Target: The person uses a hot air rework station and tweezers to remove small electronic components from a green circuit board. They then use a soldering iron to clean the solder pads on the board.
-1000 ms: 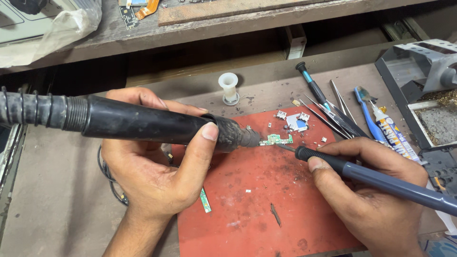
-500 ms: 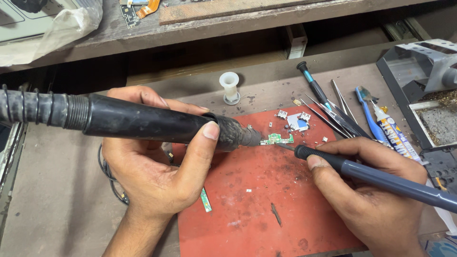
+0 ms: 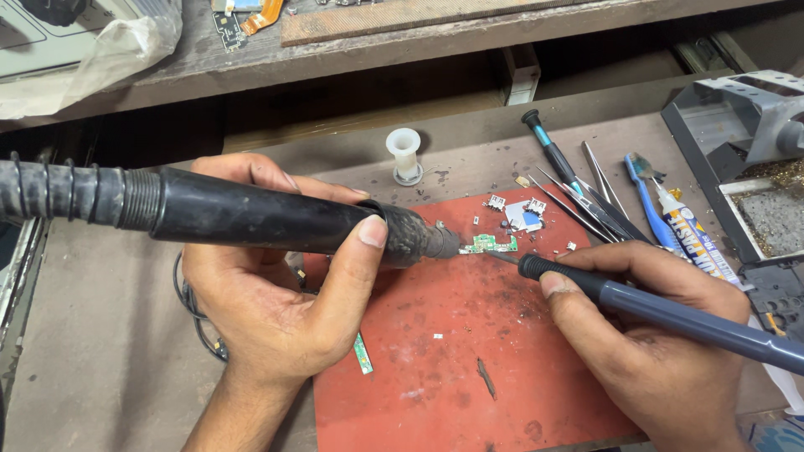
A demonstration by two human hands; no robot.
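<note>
My left hand (image 3: 276,293) grips a thick black hot-air wand (image 3: 251,216) with a ribbed hose running off to the left. Its metal nozzle points right at a small green circuit board (image 3: 490,243) lying on a red work mat (image 3: 469,368). My right hand (image 3: 653,335) holds a slim grey-blue soldering iron (image 3: 670,311) like a pen, its tip touching the board's right end. Both hands rest over the mat.
A second small green board strip (image 3: 363,354) lies on the mat near my left wrist. Small connectors and a blue part (image 3: 521,213) sit behind the board. A white spool (image 3: 404,155), screwdriver (image 3: 548,151), tweezers (image 3: 599,201), toothbrush (image 3: 649,205), glue tube (image 3: 691,238) and grey stand (image 3: 745,125) lie beyond.
</note>
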